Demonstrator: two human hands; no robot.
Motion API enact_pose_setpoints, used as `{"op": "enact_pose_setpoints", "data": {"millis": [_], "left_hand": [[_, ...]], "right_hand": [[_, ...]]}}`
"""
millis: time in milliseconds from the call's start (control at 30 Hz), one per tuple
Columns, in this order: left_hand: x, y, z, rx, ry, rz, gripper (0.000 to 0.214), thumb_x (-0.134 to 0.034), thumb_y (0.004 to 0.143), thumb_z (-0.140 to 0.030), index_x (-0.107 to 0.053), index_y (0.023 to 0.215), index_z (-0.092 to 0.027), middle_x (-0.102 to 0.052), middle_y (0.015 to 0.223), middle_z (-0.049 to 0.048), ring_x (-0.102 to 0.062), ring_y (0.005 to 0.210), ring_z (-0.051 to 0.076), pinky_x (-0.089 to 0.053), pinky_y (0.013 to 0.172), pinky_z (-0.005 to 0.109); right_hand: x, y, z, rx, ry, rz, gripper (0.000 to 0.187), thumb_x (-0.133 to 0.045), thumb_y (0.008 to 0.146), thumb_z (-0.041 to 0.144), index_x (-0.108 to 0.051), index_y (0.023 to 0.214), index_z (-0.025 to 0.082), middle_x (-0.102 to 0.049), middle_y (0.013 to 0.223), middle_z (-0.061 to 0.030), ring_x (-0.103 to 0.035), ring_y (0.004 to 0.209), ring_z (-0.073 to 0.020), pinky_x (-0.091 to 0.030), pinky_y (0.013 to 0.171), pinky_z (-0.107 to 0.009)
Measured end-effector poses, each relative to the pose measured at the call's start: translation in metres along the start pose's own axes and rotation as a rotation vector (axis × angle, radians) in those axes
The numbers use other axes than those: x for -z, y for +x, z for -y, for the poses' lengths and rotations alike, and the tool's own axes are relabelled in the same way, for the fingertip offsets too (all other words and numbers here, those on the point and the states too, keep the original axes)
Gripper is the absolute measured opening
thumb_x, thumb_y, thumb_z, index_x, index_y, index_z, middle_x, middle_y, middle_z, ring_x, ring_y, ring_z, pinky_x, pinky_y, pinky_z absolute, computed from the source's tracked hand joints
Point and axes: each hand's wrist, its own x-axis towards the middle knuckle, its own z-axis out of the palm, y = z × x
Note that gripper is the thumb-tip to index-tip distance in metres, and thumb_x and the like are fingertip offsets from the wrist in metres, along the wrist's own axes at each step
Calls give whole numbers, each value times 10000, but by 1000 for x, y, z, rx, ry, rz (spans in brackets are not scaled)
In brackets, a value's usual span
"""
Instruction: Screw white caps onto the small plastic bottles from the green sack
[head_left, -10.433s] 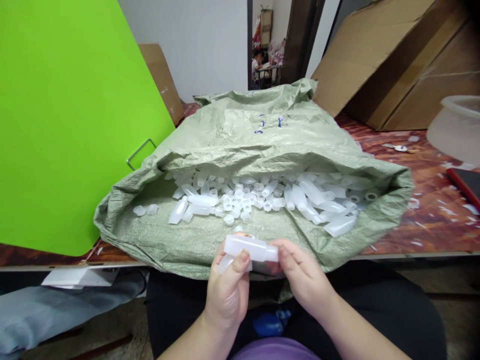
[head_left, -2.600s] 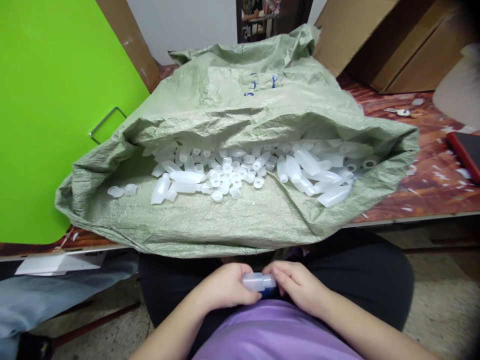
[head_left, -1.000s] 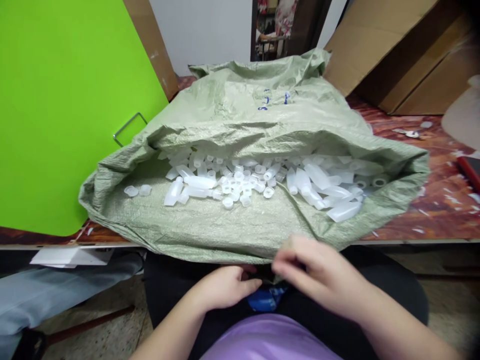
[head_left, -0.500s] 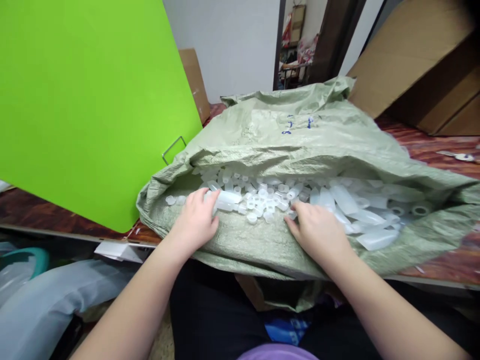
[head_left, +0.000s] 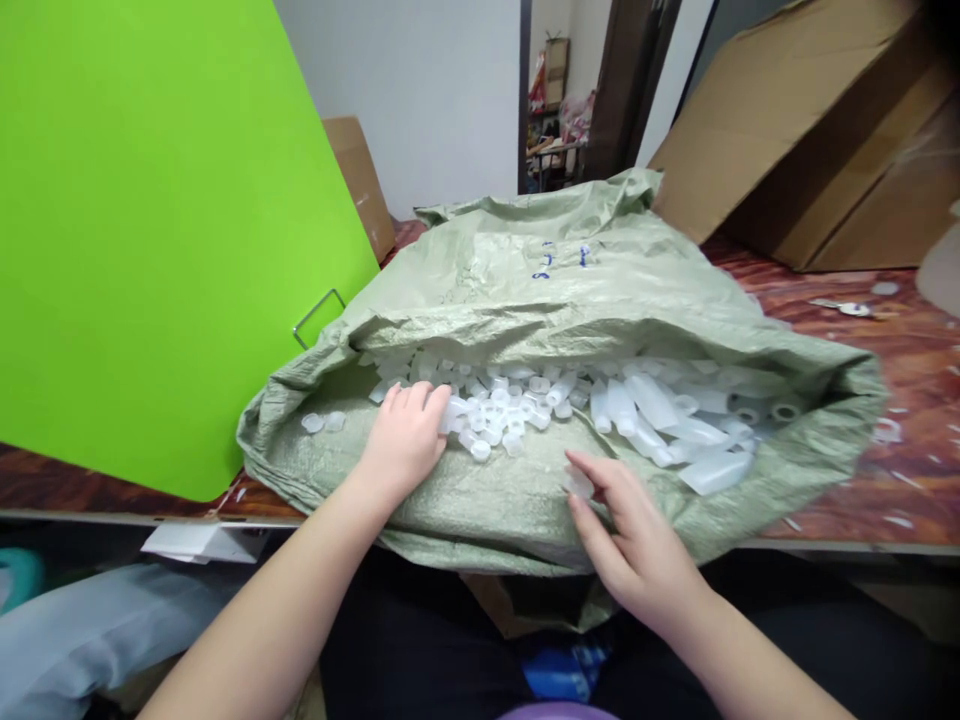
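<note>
A green woven sack (head_left: 525, 290) lies open on the table, its mouth toward me. Inside sits a pile of small translucent plastic bottles and caps (head_left: 645, 405). My left hand (head_left: 405, 440) reaches into the left side of the pile, its fingers curled over a plastic bottle (head_left: 452, 408) whose end peeks out. My right hand (head_left: 634, 535) rests on the sack's front lip, pinching a small plastic cap (head_left: 580, 484) between thumb and forefinger. Two loose caps (head_left: 322, 422) lie apart at the sack's left end.
A large bright green board (head_left: 150, 220) with a metal handle (head_left: 319, 315) stands at the left. Cardboard boxes (head_left: 810, 130) lean at the back right. The wood-patterned table (head_left: 915, 400) shows to the right. A blue bag (head_left: 562, 668) lies on my lap.
Both hands rose from my lap into the sack. In the last half second the right hand drew back to the front lip with a cap, while the left hand stayed closed over a bottle.
</note>
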Motion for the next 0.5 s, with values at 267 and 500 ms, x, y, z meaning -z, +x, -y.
{"op": "enact_pose_setpoints", "data": {"millis": [267,500], "left_hand": [[34,-62,-64,89,-998,-54,178,-531,798,-238,-523,973,-211,-557,988,47,-543,922,196,-443,828,311],[22,-99,-98,636,-1844,233,503,-645,741,-408,-483,1176,-215,-631,807,19,-573,674,147,-468,632,265]], "right_hand": [[11,-3,24,84,176,13,300,-486,873,189,-489,1168,244,-535,1063,-78,-557,945,-176,-500,826,-317],[14,-27,22,62,315,175,285,-570,818,161,-499,1083,238,-599,931,-45,-595,858,-163,-526,749,-283]]}}
